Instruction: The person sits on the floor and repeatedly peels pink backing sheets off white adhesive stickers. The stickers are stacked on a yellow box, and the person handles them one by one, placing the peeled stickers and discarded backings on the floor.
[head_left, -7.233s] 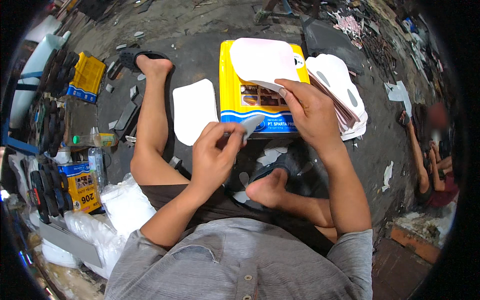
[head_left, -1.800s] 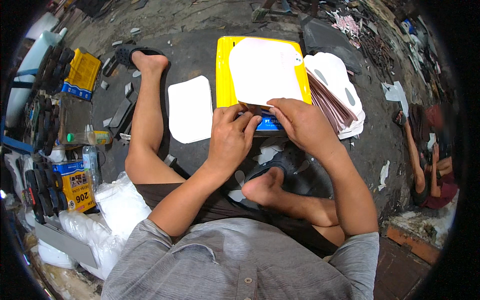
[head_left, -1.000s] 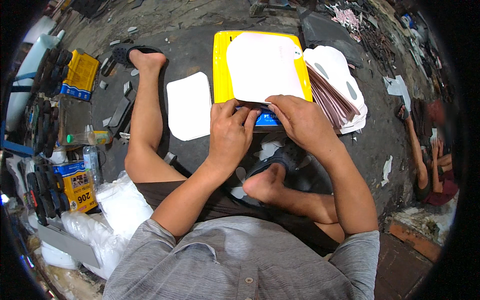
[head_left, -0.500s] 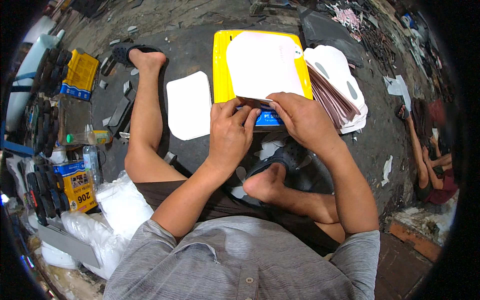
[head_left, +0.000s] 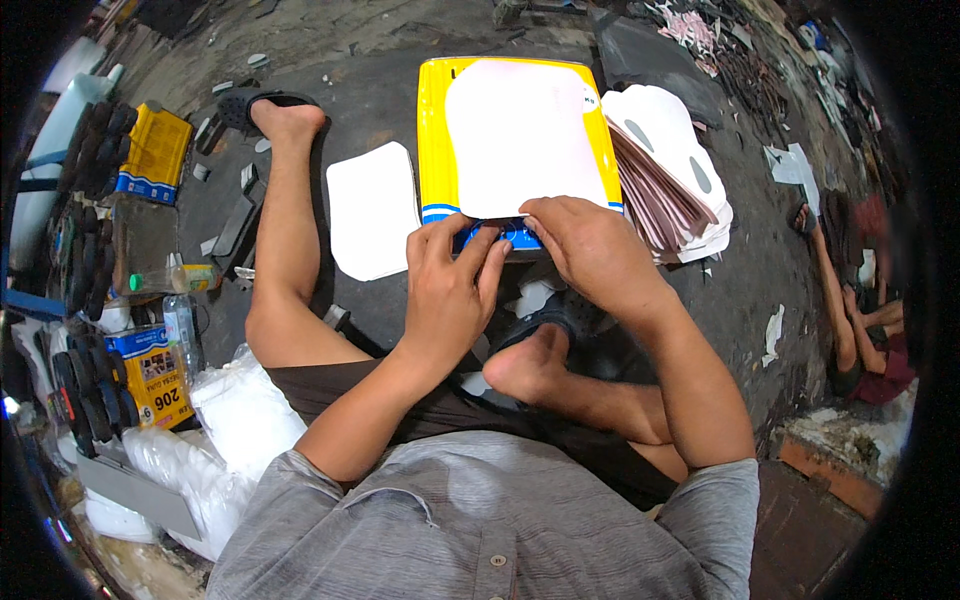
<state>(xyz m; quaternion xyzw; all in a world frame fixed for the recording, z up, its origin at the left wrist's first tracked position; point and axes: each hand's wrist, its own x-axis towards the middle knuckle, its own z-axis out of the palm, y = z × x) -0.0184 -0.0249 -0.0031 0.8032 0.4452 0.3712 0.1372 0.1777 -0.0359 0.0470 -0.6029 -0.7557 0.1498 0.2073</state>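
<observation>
A white shaped sheet [head_left: 524, 132] lies on a yellow and blue flat board [head_left: 432, 140] in front of me on the floor. My left hand [head_left: 447, 290] and my right hand [head_left: 583, 245] meet at the sheet's near edge, fingers pressed down on it and on the blue strip of the board. Whether a small tool sits under the fingers is hidden. Left of the board lies a second white sheet [head_left: 372, 208]. To the right leans a fanned stack of white and pink cut pieces [head_left: 668, 170].
My bare legs are folded on the dark floor, left foot [head_left: 285, 118] far out, right foot [head_left: 530, 365] under my hands. Yellow boxes [head_left: 152, 152], a bottle [head_left: 180, 330] and white plastic bags [head_left: 245, 420] lie at left. Another person [head_left: 860, 320] sits at right.
Earlier my right hand held the white sheet up above the board; it now lies flat on the board. Both hands have come together at its near edge and hardly move.
</observation>
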